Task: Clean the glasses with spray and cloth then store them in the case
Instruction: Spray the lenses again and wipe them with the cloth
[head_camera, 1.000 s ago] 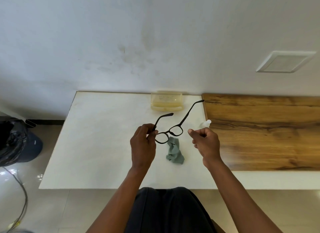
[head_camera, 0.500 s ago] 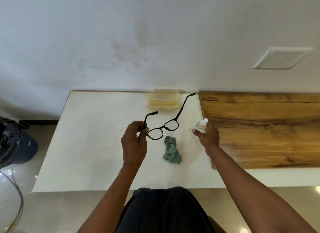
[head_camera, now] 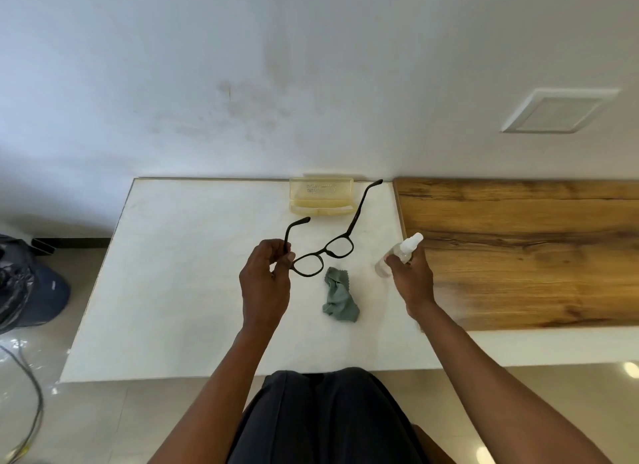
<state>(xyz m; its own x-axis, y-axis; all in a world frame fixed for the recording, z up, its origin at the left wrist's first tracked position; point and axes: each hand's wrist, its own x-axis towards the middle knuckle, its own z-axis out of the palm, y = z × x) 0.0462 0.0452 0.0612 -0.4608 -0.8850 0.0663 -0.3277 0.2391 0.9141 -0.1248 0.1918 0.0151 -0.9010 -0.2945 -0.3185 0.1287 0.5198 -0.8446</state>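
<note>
1. Both hands are busy: the left hand (head_camera: 265, 281) pinches the glasses (head_camera: 325, 252) at the hinge end of one temple, and the right hand (head_camera: 411, 277) is curled round a small clear spray bottle (head_camera: 397, 256) with a white top.
2. Held above the white bench (head_camera: 179, 277), the glasses have both temples unfolded and pointing away toward the wall, lenses facing the person.
3. Just below the frame, the grey-green cloth (head_camera: 340, 296) lies crumpled on the bench, untouched by either hand.
4. Against the wall stands the translucent yellowish case (head_camera: 321, 199), well apart from the hands; whether it is open I cannot tell.
5. Judged from this, the task is near its start. The bottle's nozzle is off to the side, not aimed at the lenses, so spraying seems just ahead; wiping, folding and casing all remain.
6. Faint lettering shows on the case, too small to read; no label is legible on the bottle.
7. To the right, a wood-grain panel (head_camera: 518, 249) adjoins the bench.
</note>
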